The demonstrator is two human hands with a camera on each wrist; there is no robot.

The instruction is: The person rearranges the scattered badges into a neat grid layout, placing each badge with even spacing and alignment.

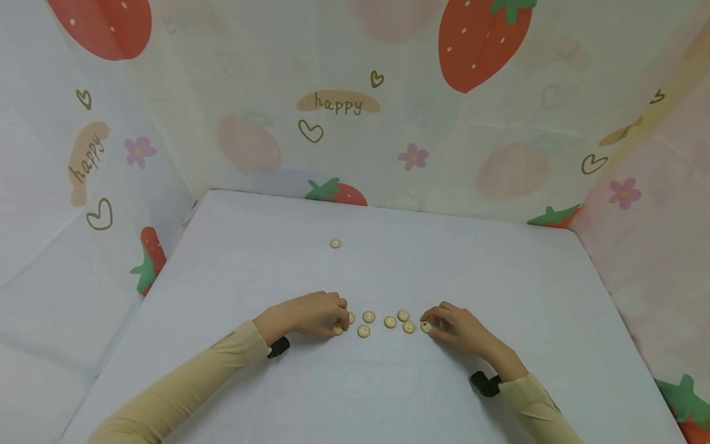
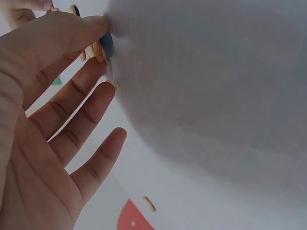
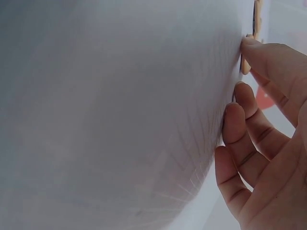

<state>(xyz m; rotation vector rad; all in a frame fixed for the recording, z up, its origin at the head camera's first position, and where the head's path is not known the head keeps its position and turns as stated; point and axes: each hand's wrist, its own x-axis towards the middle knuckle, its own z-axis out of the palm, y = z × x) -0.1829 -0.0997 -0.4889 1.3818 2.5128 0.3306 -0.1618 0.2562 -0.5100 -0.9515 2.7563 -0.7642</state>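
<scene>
Nearest sleeve (image 1: pixel 185 377) leads to the left hand (image 1: pixel 312 314), pinching the left-end button (image 1: pixel 337 330); the right hand (image 1: pixel 461 328) pinches the right-end button (image 1: pixel 427 328). Beyond, the far button (image 1: pixel 335 243) lies closer to the left hand.

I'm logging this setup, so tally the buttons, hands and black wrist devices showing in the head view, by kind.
Buttons: 9 visible, some partly covered by fingers
Left hand and right hand: 2
Black wrist devices: 2
Total: 13 in view; any button fully hidden under a hand can't be counted.
</scene>
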